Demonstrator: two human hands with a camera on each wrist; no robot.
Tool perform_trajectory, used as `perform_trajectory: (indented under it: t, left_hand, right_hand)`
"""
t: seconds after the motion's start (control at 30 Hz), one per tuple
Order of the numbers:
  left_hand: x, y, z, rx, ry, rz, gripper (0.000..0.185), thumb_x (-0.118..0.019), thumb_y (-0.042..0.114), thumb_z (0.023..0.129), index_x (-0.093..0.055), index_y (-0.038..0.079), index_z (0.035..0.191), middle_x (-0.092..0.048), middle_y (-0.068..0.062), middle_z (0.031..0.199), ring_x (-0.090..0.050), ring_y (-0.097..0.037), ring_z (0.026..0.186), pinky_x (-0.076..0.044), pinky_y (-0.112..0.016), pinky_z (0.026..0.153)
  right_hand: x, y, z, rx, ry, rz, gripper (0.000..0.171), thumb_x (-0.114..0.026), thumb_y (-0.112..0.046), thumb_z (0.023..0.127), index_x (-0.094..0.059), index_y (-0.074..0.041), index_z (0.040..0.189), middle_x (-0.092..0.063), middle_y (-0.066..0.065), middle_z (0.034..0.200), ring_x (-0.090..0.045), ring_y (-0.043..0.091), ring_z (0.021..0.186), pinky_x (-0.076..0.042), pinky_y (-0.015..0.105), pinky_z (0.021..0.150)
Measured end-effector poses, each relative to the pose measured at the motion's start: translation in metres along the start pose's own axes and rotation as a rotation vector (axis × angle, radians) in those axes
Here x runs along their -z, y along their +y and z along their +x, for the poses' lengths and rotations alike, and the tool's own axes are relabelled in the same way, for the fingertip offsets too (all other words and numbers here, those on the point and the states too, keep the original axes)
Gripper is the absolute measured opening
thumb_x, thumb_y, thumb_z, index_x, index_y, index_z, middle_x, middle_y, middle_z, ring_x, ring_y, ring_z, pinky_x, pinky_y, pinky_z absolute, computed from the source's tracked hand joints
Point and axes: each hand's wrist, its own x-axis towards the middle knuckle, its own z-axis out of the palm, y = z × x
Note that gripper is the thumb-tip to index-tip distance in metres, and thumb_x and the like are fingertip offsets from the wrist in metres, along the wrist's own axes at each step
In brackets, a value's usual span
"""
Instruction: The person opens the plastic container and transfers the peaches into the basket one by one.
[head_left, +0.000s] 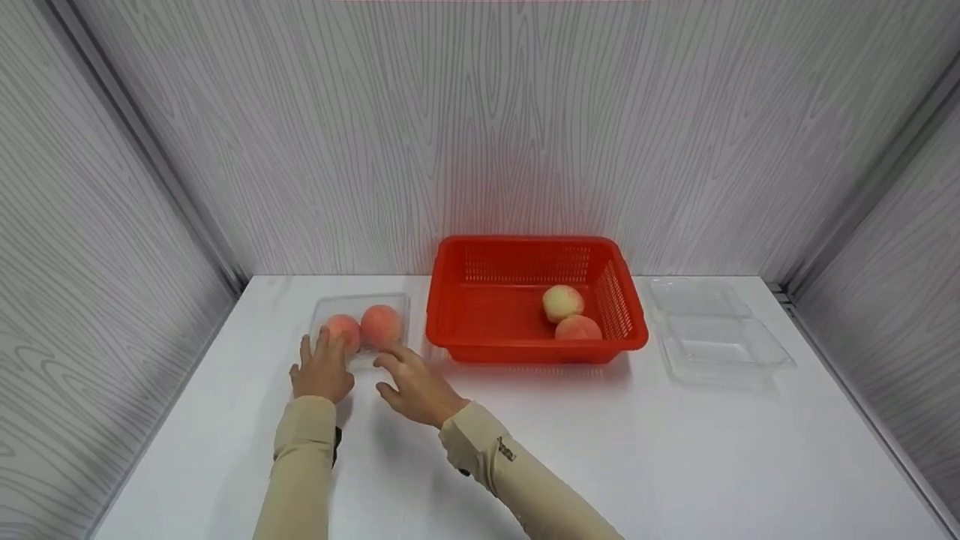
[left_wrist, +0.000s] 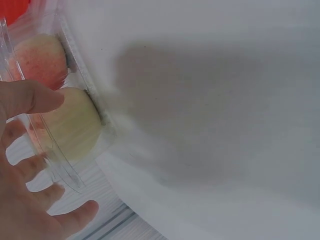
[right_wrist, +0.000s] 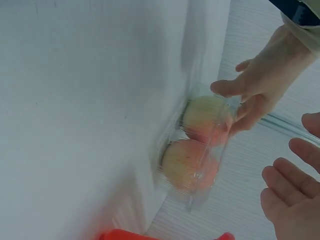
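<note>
Two peaches lie side by side in a clear plastic box (head_left: pixel 407 300) at the left of the table, a left peach (head_left: pixel 343 330) and a right peach (head_left: pixel 381 325). At the box's left part is my left hand (head_left: pixel 322 371), its fingers spread and reaching over the left peach in the head view. In the left wrist view its thumb (left_wrist: pixel 42 97) lies by the box's edge; firm contact is hard to tell. My right hand (head_left: pixel 420 386) hovers in front of the right peach, holding nothing, with its fingers loosely extended.
A red plastic basket (head_left: pixel 540 352) stands just right of the box, against the back wall. Inside it are a pale peach (head_left: pixel 562 303) and a pinker peach (head_left: pixel 578 328). Farther right lies an open clear plastic container (head_left: pixel 720 349) on the white table (head_left: pixel 600 450).
</note>
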Motion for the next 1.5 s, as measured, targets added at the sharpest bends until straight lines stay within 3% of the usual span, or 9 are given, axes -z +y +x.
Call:
perform_trajectory:
  t: [0.23, 0.37, 0.63, 0.77, 0.9, 1.07, 1.2, 1.33, 1.5]
  left_hand:
    - [-0.004, 0.000, -0.002, -0.027, 0.065, 0.015, 0.059, -0.068, -0.004, 0.077, -0.051, -0.003, 0.134, -0.034, -0.033, 0.152, -0.023, -0.060, 0.140, -0.046, -0.076, 0.084]
    - [-0.004, 0.003, -0.003, -0.020, 0.066, -0.007, 0.056, -0.067, -0.006, 0.078, -0.052, -0.004, 0.132, -0.033, -0.034, 0.153, -0.021, -0.060, 0.141, -0.047, -0.075, 0.084]
    - [-0.003, 0.001, -0.003, -0.007, 0.065, -0.020, 0.058, -0.065, -0.009, 0.078, -0.052, -0.003, 0.134, -0.032, -0.034, 0.154, -0.020, -0.060, 0.142, -0.046, -0.075, 0.087]
    - [-0.004, 0.000, -0.002, -0.026, 0.095, -0.026, 0.058, -0.065, -0.009, 0.078, -0.053, -0.004, 0.133, -0.035, -0.035, 0.151, -0.022, -0.061, 0.140, -0.047, -0.075, 0.085]
    - [-0.005, -0.001, -0.003, -0.027, 0.097, -0.029, 0.057, -0.066, -0.010, 0.079, -0.053, -0.003, 0.134, -0.036, -0.034, 0.151, -0.023, -0.061, 0.140, -0.046, -0.075, 0.085]
    - [-0.003, 0.000, -0.003, -0.024, 0.077, -0.016, 0.052, -0.065, -0.009, 0.081, -0.053, -0.003, 0.131, -0.036, -0.035, 0.151, -0.024, -0.060, 0.140, -0.048, -0.074, 0.084]
    - [0.000, 0.001, -0.005, -0.049, 0.110, -0.002, 0.044, -0.064, -0.009, 0.081, -0.055, -0.005, 0.124, -0.041, -0.036, 0.146, -0.031, -0.062, 0.135, -0.049, -0.073, 0.083]
    - [0.004, 0.004, -0.005, -0.080, 0.188, 0.002, 0.041, -0.067, -0.009, 0.080, -0.059, -0.007, 0.120, -0.051, -0.037, 0.135, -0.043, -0.063, 0.123, -0.050, -0.071, 0.084]
    - [0.004, 0.006, -0.003, -0.105, 0.263, 0.034, 0.040, -0.072, -0.005, 0.079, -0.063, -0.004, 0.117, -0.059, -0.032, 0.123, -0.054, -0.060, 0.104, -0.053, -0.066, 0.072]
  right_hand:
    - [-0.019, 0.004, -0.002, 0.084, -0.108, -0.288, 0.041, -0.074, -0.020, 0.093, -0.059, 0.001, 0.125, -0.055, 0.020, 0.139, -0.055, 0.029, 0.129, -0.036, 0.031, 0.114]
    - [-0.027, 0.009, -0.001, 0.053, -0.146, -0.364, 0.050, -0.076, -0.024, 0.092, -0.055, 0.001, 0.130, -0.053, 0.021, 0.139, -0.048, 0.034, 0.135, -0.031, 0.036, 0.117]
    - [-0.038, 0.018, 0.008, -0.092, -0.219, -0.310, 0.058, -0.075, -0.025, 0.092, -0.047, -0.002, 0.138, -0.043, 0.020, 0.149, -0.045, 0.035, 0.137, -0.044, 0.044, 0.109]
    - [-0.038, 0.020, 0.014, -0.160, -0.222, -0.370, 0.063, -0.074, -0.029, 0.092, -0.045, -0.005, 0.142, -0.044, 0.016, 0.149, -0.045, 0.036, 0.136, -0.045, 0.046, 0.106]
    - [-0.036, 0.024, 0.019, -0.221, -0.289, -0.423, 0.069, -0.070, -0.033, 0.095, -0.039, -0.008, 0.151, -0.038, 0.013, 0.157, -0.040, 0.034, 0.141, -0.041, 0.043, 0.111]
    - [-0.030, 0.030, 0.023, -0.238, -0.387, -0.369, 0.070, -0.065, -0.029, 0.098, -0.031, -0.008, 0.155, -0.032, 0.008, 0.160, -0.039, 0.025, 0.143, -0.043, 0.042, 0.110]
    - [-0.023, 0.029, 0.025, -0.258, -0.435, -0.326, 0.068, -0.063, -0.028, 0.099, -0.031, -0.011, 0.156, -0.032, 0.005, 0.158, -0.042, 0.024, 0.138, -0.046, 0.041, 0.106]
    - [-0.019, 0.030, 0.025, -0.234, -0.410, -0.349, 0.063, -0.065, -0.026, 0.099, -0.037, -0.009, 0.153, -0.038, 0.006, 0.151, -0.047, 0.024, 0.129, -0.047, 0.034, 0.103]
    - [-0.018, 0.034, 0.022, -0.240, -0.335, -0.352, 0.069, -0.068, -0.024, 0.097, -0.036, -0.002, 0.154, -0.037, 0.015, 0.155, -0.050, 0.026, 0.130, -0.051, 0.036, 0.101]
